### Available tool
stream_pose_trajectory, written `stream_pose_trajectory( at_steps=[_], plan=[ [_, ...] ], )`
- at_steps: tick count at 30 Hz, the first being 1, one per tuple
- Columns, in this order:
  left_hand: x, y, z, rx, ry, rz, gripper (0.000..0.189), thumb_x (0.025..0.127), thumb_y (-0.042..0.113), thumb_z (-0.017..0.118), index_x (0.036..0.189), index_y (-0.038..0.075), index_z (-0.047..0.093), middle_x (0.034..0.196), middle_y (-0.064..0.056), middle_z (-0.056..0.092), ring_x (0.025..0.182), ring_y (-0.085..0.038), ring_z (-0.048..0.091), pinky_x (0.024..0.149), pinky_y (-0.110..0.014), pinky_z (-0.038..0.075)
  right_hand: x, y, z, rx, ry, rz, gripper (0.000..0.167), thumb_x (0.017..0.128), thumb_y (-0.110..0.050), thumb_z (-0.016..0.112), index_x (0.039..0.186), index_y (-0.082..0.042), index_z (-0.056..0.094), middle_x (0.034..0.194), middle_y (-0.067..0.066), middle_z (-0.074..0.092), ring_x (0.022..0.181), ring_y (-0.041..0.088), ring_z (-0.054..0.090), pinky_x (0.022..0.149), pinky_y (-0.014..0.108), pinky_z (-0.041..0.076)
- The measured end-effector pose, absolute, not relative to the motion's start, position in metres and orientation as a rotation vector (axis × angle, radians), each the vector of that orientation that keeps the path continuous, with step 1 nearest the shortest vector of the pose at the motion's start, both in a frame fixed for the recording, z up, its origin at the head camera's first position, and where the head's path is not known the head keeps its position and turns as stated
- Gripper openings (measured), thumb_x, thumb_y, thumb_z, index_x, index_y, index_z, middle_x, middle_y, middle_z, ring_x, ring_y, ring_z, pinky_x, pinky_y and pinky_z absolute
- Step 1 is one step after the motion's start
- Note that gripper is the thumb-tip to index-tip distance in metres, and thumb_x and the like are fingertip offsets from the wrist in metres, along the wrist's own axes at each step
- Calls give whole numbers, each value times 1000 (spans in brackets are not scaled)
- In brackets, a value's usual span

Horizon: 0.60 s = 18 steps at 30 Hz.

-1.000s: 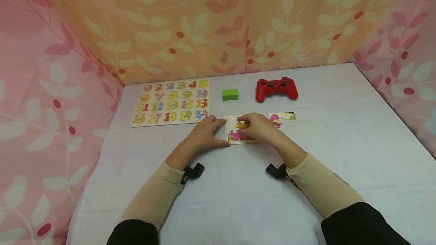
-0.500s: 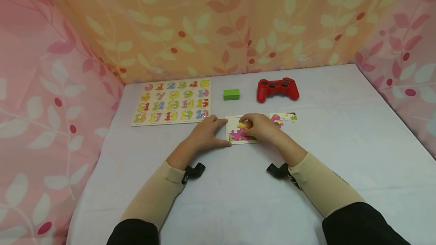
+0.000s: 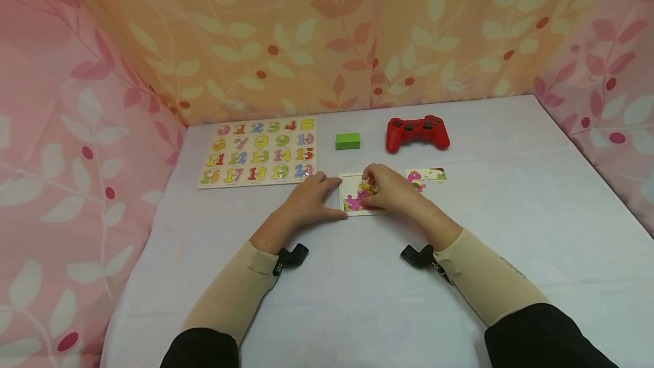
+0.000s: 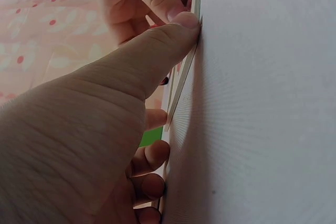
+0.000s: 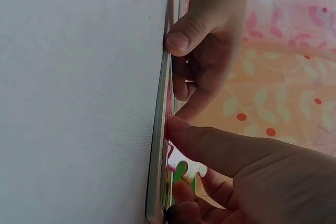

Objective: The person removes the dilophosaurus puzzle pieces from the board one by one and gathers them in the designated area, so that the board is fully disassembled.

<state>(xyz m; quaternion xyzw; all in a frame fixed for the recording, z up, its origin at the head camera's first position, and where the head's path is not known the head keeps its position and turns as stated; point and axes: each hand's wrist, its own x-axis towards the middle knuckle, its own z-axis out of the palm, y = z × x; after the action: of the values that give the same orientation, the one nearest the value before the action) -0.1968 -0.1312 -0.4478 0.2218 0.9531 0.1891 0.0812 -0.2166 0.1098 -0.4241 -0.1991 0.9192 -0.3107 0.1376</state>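
Note:
A small jigsaw tray with a pale rim lies flat before me, its lower part filled with pink and green pieces. My left hand grips its left side, thumb at the near corner and index finger at the far one. Over the tray's right part, my right hand pinches a jigsaw piece between thumb and fingers. In the right wrist view that piece is tilted up from the tray, its knob showing. The right hand hides the tray's right side in the head view.
Joined jigsaw pieces with a pink dinosaur lie right of the tray. Behind are a green block and a red game controller. A number puzzle board lies at the back left. Patterned curtains border the table.
My right fingers have shifted slightly up and to the right over the tray, and the piece under them has turned a little. The left hand stays at the tray's edge.

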Motion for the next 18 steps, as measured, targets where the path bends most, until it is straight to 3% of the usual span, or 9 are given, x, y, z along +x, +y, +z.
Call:
stream_pose_trajectory(
  at_steps=[18],
  plan=[
    [-197,-131,-449,663,2851,566,92,76,67,81,151,23,52,114,2,52,96,-14,47,79,-31,44,-214,109,-421,-633,2689,-810,46,88,-13,78,131,-4,64,108,10,62,99,26,57,91,43,49]
  ],
)
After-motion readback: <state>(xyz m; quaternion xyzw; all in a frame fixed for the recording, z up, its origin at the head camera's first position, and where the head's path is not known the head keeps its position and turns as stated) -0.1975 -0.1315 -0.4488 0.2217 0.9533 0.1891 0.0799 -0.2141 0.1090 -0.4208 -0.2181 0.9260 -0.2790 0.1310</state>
